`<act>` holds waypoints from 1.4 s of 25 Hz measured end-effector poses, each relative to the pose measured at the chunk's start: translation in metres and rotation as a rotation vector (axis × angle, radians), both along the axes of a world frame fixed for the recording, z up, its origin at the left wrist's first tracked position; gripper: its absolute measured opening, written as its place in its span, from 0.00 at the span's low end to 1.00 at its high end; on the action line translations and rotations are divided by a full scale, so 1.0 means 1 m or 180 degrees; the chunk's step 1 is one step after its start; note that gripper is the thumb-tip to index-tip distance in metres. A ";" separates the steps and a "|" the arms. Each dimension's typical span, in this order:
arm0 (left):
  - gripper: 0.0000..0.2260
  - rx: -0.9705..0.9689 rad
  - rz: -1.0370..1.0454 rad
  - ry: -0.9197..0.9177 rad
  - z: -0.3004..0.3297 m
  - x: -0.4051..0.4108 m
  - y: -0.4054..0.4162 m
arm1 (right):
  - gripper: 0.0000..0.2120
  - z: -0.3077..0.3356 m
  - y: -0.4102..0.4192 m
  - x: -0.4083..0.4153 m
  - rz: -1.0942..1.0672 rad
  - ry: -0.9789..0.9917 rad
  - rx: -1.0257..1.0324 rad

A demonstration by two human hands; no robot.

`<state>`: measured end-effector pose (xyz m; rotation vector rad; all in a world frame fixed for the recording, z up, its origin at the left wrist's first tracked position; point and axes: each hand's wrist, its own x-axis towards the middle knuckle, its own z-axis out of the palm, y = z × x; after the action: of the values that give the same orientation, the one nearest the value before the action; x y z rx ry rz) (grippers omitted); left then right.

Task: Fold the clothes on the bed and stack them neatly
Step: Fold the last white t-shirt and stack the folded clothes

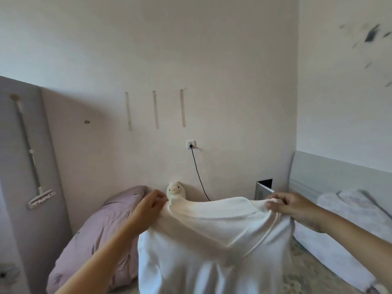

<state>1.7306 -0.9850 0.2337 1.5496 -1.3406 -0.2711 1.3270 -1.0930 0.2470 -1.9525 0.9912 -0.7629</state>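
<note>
**White top held up by its shoulders, ready to be laid down for folding**

A person holds a white top [212, 240] up in the air in front of them, above a bed [307, 270] with a pale patterned cover. The garment hangs down from both hands and fills the lower middle of the view, its bottom edge out of sight.

What could go wrong: the cloth is held only by small pinches at its upper edge. If either pinch slackens, that side would likely drop and the top would land crumpled instead of flat. The fabric sags and twists between the hands, with a diagonal crease running down from the right, so laying it down as it hangs could trap wrinkles or fold a hidden sleeve underneath. A small plush toy [175, 190] sits just behind the raised edge by the wall; a forward swing could brush it.

Hand pose: the left hand [149, 203] reaches forward with fingers curled, thumb and fingertips pinching the left shoulder of the top. The right hand [286, 203] does likewise on the right shoulder, fingers bunched over a gather of fabric, knuckles up. Both forearms are extended, hands well apart and about level.

A mauve duvet [95, 234] is heaped to the left.
</note>
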 end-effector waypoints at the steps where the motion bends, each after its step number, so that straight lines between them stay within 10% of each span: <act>1: 0.07 -0.0055 0.0129 -0.0302 0.007 -0.002 -0.001 | 0.10 0.006 -0.002 -0.002 -0.0001 -0.0071 -0.0066; 6: 0.05 -0.0247 -0.0010 -0.0861 0.035 -0.015 0.015 | 0.11 0.036 -0.005 -0.004 -0.0059 -0.0183 -0.0496; 10: 0.35 -0.0371 -0.0358 -0.1499 0.058 -0.029 0.028 | 0.08 0.045 -0.009 -0.006 -0.0103 -0.1165 -0.0058; 15: 0.29 -0.0696 -0.0320 -0.1898 0.074 -0.036 0.036 | 0.05 0.057 -0.019 -0.011 -0.0294 -0.1371 -0.0500; 18: 0.07 -0.1148 0.0156 -0.1485 0.078 -0.045 0.025 | 0.05 0.062 -0.024 -0.020 -0.0046 -0.0957 -0.0492; 23: 0.07 -0.0339 0.0258 -0.0017 0.082 -0.066 0.012 | 0.12 0.060 -0.029 -0.030 -0.0256 -0.0568 -0.1083; 30: 0.13 -0.0443 0.0915 -0.0914 0.086 -0.083 0.017 | 0.13 0.041 -0.043 -0.031 -0.0806 -0.0175 -0.1451; 35: 0.16 -0.0620 0.1244 -0.0285 0.062 -0.098 0.008 | 0.11 0.027 -0.049 -0.041 -0.0569 0.0198 -0.1600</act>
<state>1.6328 -0.9769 0.2956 1.6313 -1.0667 0.1693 1.2865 -1.1416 0.2743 -2.3435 1.0979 -1.1449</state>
